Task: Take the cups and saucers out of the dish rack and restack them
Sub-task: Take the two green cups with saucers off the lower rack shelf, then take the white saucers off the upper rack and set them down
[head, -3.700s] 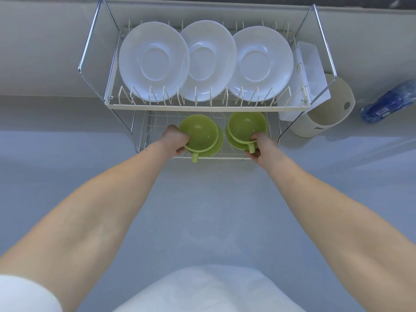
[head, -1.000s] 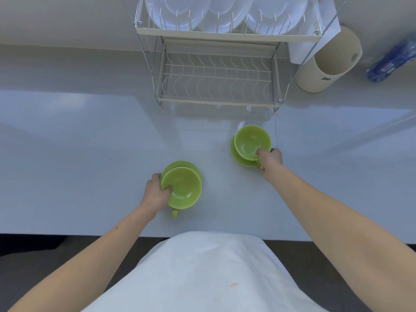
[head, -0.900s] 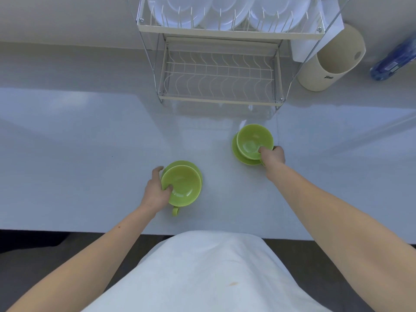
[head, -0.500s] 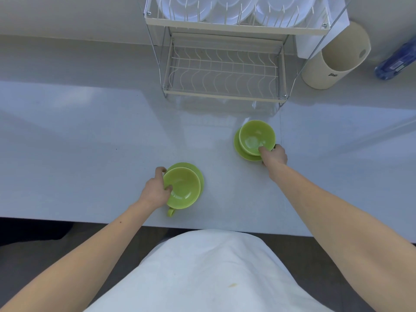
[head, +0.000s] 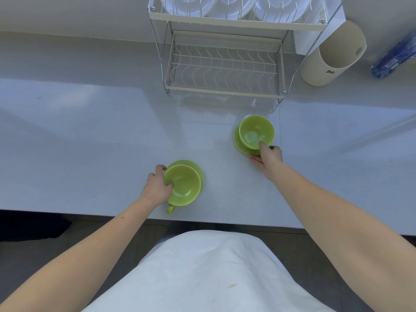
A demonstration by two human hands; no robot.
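Observation:
Two green cups on green saucers are out on the white counter. My left hand [head: 157,186] grips the near cup [head: 184,188] by its left rim, thumb inside; it sits over its saucer [head: 199,173] with the handle toward me. My right hand [head: 266,155] holds the far cup [head: 255,132] at its near rim, above its saucer [head: 238,143]. The dish rack [head: 225,90] stands behind them; its lower shelf holds nothing, and white plates [head: 186,5] stand in the upper tier.
A cream cylindrical holder [head: 333,57] stands right of the rack, with a blue bottle [head: 394,57] lying further right. The counter's front edge [head: 90,213] runs just below the near cup. My white apron [head: 202,273] fills the bottom.
Both cup-and-saucer sets came out of the rack's lower shelf and down to the counter. Over the last second they have stayed almost in place; only the view has shifted slightly.

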